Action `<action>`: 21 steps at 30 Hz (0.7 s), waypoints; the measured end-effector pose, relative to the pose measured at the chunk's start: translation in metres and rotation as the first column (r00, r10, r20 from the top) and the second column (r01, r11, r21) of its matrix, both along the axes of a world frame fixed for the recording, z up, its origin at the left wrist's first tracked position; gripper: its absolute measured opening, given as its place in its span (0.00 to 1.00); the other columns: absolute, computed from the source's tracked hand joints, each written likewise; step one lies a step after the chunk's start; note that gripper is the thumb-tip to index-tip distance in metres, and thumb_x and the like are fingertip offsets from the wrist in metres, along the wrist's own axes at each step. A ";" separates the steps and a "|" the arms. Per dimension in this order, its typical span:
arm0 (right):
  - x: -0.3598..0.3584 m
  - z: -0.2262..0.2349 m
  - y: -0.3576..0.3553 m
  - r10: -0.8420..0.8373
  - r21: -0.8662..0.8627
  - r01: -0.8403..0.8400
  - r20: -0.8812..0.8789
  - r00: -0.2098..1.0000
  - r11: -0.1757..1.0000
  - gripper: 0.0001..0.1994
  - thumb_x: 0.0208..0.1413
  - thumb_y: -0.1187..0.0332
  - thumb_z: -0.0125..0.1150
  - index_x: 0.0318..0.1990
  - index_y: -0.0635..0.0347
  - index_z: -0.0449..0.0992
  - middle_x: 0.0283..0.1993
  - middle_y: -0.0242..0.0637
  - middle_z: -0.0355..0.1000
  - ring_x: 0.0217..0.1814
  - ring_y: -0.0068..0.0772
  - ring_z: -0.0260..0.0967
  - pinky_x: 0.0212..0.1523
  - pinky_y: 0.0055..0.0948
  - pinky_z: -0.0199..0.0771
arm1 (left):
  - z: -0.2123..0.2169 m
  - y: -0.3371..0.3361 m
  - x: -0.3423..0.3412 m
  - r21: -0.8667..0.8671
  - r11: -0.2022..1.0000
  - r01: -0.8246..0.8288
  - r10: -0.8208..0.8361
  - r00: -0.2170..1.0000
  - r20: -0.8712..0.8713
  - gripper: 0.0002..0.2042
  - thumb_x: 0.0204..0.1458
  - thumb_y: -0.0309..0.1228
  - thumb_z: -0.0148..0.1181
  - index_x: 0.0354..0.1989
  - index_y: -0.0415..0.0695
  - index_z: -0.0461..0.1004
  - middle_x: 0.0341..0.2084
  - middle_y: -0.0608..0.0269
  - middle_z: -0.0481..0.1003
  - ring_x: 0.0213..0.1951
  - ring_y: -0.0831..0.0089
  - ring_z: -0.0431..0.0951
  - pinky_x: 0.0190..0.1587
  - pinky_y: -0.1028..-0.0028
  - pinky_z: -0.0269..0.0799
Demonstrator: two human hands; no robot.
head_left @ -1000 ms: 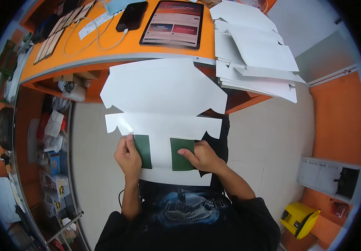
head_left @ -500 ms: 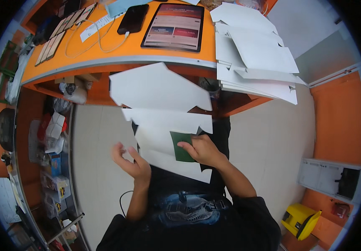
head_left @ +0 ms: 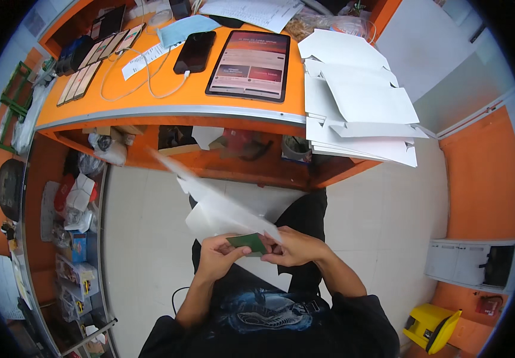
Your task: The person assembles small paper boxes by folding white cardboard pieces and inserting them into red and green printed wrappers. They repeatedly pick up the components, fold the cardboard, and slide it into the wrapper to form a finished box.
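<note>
In front of my body, my left hand (head_left: 217, 258) pinches the left end of a small dark green rectangular card (head_left: 248, 243). At the card's other end are the closed fingers of my right hand (head_left: 295, 247), which also hold it. A die-cut white cardboard sheet (head_left: 221, 206) lies over my lap, just beyond the hands. Its upper part is lifted at a slant and smeared by motion, and its right edge reaches my right hand. Whether the right fingers grip the sheet too is hard to tell.
More white cardboard sheets (head_left: 362, 101) are stacked on the right end of the orange desk (head_left: 168, 102), overhanging its front edge. A tablet (head_left: 250, 65) and a black phone (head_left: 195, 52) on a white cable lie beside them. Shelves with boxes and bags (head_left: 81, 238) stand at the left.
My left hand has moved right and taken hold of the green card, which has tilted and come nearer my body. The white sheet has swung from facing up to a steep slant.
</note>
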State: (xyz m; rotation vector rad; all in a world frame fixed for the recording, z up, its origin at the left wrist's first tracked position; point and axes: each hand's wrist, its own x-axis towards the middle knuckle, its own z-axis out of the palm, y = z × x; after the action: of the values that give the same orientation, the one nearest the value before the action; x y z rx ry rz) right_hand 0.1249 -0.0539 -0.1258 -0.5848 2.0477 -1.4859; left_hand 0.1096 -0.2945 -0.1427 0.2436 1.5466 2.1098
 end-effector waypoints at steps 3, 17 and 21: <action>0.001 0.004 0.005 -0.040 -0.480 0.200 0.323 0.946 0.854 0.38 0.48 0.64 0.76 0.65 0.62 0.61 0.40 0.39 0.72 0.48 0.38 0.70 0.51 0.38 0.74 | 0.006 0.004 0.001 0.158 0.956 -0.247 0.260 0.963 -0.067 0.12 0.54 0.20 0.64 0.46 0.33 0.75 0.41 0.58 0.79 0.43 0.70 0.79 0.48 0.69 0.75; -0.012 0.042 -0.014 -0.203 -0.121 0.397 -0.964 0.171 0.910 0.22 0.46 0.67 0.66 0.50 0.29 0.81 0.58 0.30 0.72 0.45 0.36 0.74 0.36 0.28 0.81 | 0.060 0.029 -0.018 0.457 0.706 -0.542 0.495 0.838 0.229 0.16 0.61 0.22 0.56 0.57 0.37 0.66 0.50 0.55 0.76 0.50 0.68 0.79 0.53 0.67 0.78; -0.014 0.071 -0.008 0.015 0.109 0.453 -0.978 0.206 0.885 0.25 0.50 0.60 0.64 0.58 0.20 0.75 0.60 0.30 0.68 0.42 0.29 0.71 0.36 0.25 0.72 | 0.069 0.028 -0.017 0.558 0.673 -0.485 0.490 0.858 0.155 0.17 0.61 0.23 0.56 0.58 0.37 0.65 0.50 0.54 0.76 0.51 0.66 0.78 0.55 0.66 0.77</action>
State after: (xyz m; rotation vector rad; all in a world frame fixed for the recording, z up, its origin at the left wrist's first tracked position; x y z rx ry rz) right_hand 0.1112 -0.0619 -0.0544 -1.3371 3.4394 -0.6942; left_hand 0.0925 -0.2663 -0.0739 0.0337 0.9749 2.9952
